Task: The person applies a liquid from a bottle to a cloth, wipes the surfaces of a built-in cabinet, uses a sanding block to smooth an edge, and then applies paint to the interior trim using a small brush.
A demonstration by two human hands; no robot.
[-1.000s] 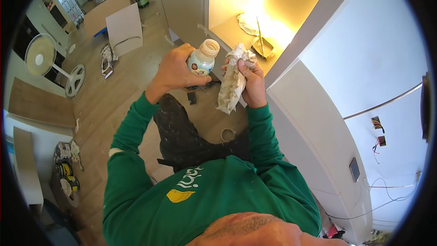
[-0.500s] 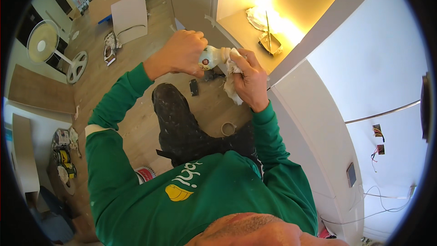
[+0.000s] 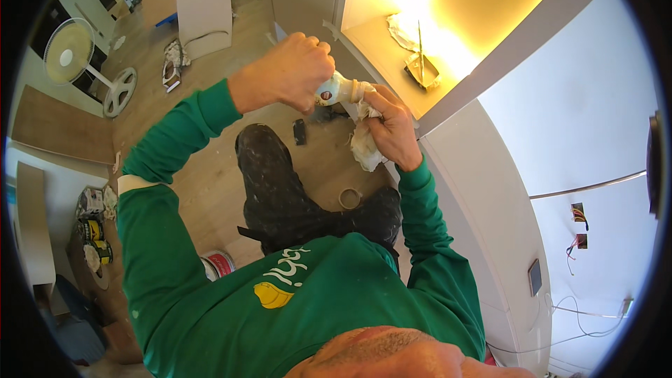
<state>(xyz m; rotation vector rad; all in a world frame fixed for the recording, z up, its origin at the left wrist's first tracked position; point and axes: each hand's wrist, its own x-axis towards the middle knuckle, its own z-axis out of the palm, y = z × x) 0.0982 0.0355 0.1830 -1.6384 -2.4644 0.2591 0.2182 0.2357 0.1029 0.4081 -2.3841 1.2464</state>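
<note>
At the upper left of the frame, a white round-headed pedestal fan point(image 3: 68, 52) was seen standing on the wood-toned floor point(image 3: 210, 147). Farther right, a flat beige rectangular board point(image 3: 204, 14) was shown lying near the top, and a red-and-white round tin point(image 3: 222, 264) was partly covered by the green sleeve point(image 3: 157, 231) at lower left. Just above the centre, a pale, narrow-necked bottle point(image 3: 341, 89) was gripped around its body by the closed left hand point(image 3: 297, 70) and held tilted on its side, its neck pointed right. Beside that neck, a crumpled off-white sheet point(image 3: 365, 147) of cloth or paper was pinched in the bent fingers of the right hand point(image 3: 393, 126). Toward the upper right, a dark shallow tray point(image 3: 425, 75) was placed within a brightly lit, cream-coloured niche point(image 3: 455, 14).
</note>
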